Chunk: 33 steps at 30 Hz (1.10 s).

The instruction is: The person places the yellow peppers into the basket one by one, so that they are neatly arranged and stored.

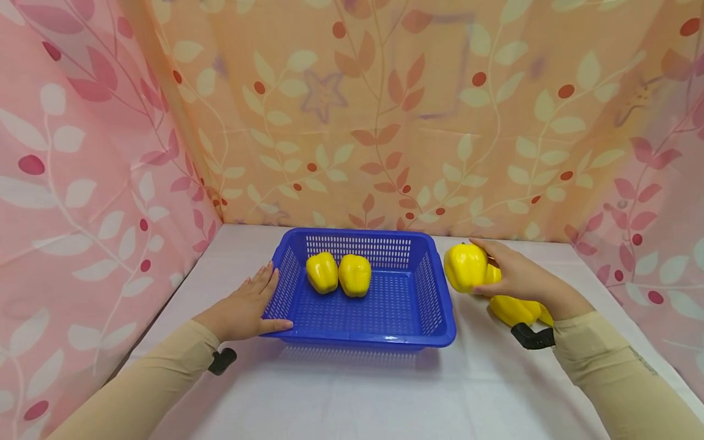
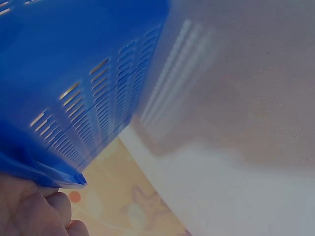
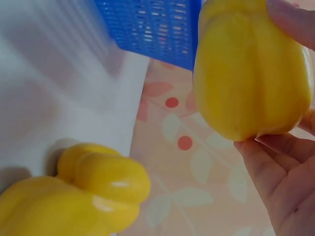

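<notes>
Closest to me, my beige sleeves (image 1: 148, 373) slant in over the white counter (image 1: 341, 391), a black piece (image 1: 222, 361) at each wrist. My left grip (image 1: 242, 308) is spread along the left rim of the blue basket (image 1: 352, 339), thumb lying over its near corner. My right grip (image 1: 514, 275) pinches a yellow bell pepper (image 1: 464, 267) between thumb and fingers, raised off the counter just outside the basket's right rim. More yellow peppers (image 1: 514, 310) lie on the counter around and below that grip. Inside the basket, left of its middle, two peppers (image 1: 355, 275) sit side by side. Behind everything hangs an orange leaf-patterned cloth (image 1: 374, 153).
</notes>
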### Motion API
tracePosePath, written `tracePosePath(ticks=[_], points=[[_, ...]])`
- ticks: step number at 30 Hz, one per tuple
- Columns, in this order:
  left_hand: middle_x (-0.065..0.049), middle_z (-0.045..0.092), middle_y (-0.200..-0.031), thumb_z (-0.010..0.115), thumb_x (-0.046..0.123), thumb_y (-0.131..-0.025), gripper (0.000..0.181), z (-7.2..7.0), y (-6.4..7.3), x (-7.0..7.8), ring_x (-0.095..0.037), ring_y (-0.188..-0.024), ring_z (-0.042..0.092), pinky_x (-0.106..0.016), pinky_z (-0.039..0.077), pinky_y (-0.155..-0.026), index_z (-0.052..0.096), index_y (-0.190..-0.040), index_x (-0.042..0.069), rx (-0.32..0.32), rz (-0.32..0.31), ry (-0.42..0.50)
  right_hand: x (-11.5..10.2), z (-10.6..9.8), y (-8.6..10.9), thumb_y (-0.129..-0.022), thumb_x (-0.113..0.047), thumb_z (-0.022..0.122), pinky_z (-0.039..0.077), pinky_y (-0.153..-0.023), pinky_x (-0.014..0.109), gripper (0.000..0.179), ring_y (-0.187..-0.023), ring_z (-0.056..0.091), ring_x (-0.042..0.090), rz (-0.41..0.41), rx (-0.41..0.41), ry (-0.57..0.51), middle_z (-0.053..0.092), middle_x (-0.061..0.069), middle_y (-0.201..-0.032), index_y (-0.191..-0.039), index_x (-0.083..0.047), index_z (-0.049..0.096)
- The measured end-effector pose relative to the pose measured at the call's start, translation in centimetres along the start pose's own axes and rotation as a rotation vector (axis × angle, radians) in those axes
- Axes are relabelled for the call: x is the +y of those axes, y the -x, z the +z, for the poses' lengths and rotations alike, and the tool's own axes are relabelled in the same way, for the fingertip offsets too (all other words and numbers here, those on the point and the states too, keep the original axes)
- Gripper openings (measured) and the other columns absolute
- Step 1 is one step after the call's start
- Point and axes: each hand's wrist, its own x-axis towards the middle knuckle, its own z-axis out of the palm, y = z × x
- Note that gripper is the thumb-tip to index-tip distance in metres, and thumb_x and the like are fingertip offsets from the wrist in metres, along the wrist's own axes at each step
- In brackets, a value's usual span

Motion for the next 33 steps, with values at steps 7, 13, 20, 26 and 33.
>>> tracePosePath(ticks=[7,13,20,26,33], points=[[-0.02,-0.002,-0.152,0.047,0.074,-0.074,0.111,0.1,0.0,-0.1,-0.036,-0.139,0.001,-0.054,0.011,-0.109,0.009,-0.145,-0.002,0.0,-0.007,0.0,-1.0,0.1,-1.2,-0.069,-0.037,0.079,0.041,-0.091,0.055,0.098,-0.105,0.048,0.029,-0.03,-0.003,-0.027,0.043,0.011,-0.13,-0.145,-0.012,0.023],[-0.02,-0.001,-0.152,0.049,0.072,-0.075,0.11,0.1,0.0,0.0,-0.036,-0.139,0.001,-0.054,0.011,-0.109,0.008,-0.145,-0.002,0.002,-0.007,0.003,-1.6,0.3,-2.3,-0.07,-0.037,0.078,0.039,-0.094,0.055,0.097,-0.113,0.046,0.033,-0.078,-0.001,0.0,0.039,0.014,-0.135,-0.145,-0.01,0.023],[-0.02,-0.001,-0.152,0.048,0.073,-0.075,0.11,-0.1,0.1,0.2,-0.036,-0.139,0.002,-0.053,0.012,-0.109,0.009,-0.145,-0.003,-0.007,-0.013,0.0,-2.7,0.5,-3.2,-0.071,-0.033,0.078,0.035,-0.098,0.055,0.095,-0.123,0.039,0.036,-0.088,-0.023,-0.014,0.035,0.016,-0.138,-0.144,-0.007,0.023],[-0.02,0.0,-0.152,0.048,0.072,-0.075,0.109,-0.1,0.1,0.2,-0.036,-0.138,0.003,-0.053,0.012,-0.109,0.01,-0.144,-0.003,-0.005,-0.009,-0.003,-3.2,0.8,-4.0,-0.069,-0.035,0.079,0.035,-0.098,0.054,0.096,-0.124,0.039,0.034,-0.108,-0.035,-0.025,0.036,0.013,-0.138,-0.144,-0.01,0.024],[-0.021,0.0,-0.151,0.049,0.072,-0.075,0.109,0.0,0.0,0.2,-0.037,-0.138,0.003,-0.054,0.012,-0.108,0.01,-0.144,-0.003,0.004,-0.007,-0.006,-3.8,1.4,-5.2,-0.069,-0.036,0.079,0.037,-0.098,0.052,0.095,-0.121,0.042,0.029,-0.153,-0.042,-0.053,0.039,0.009,-0.136,-0.144,-0.014,0.026]])
